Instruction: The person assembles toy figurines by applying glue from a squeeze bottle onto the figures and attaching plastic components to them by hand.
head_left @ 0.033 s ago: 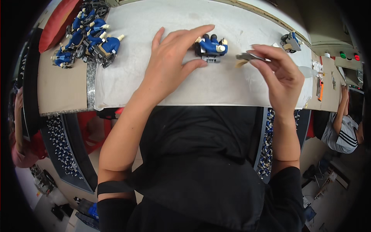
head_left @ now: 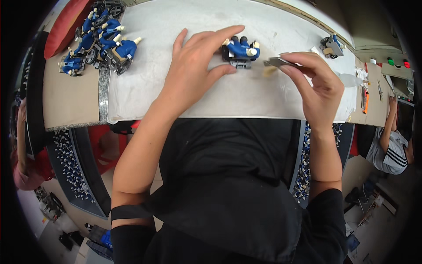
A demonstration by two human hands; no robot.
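Observation:
A toy figure in blue with cream hands (head_left: pixel 242 50) sits in a small dark seat with a grey piece at its near side, on the white work surface. My left hand (head_left: pixel 192 66) curves around its left side, fingers spread. The thumb lies by the grey piece and the index finger reaches past the far side; whether they touch is unclear. To the right, my right hand (head_left: pixel 317 79) pinches a flat grey piece (head_left: pixel 278 62) pointing at the toy. A blurred tan bit (head_left: pixel 268 71) shows just under its tip; whether the two are joined cannot be made out.
Several blue figures with wheeled seats (head_left: pixel 103 42) are piled at the far left. Another wheeled toy (head_left: pixel 332 46) stands far right, beyond a clear plastic bottle (head_left: pixel 350 80). An orange tool (head_left: pixel 365 103) lies at the right edge. Dark trays of small parts (head_left: pixel 74 171) flank my lap.
My right hand has shifted slightly left with the grey piece, bringing it nearer the toy. The tan bit looks more blurred. My left hand has stayed in place.

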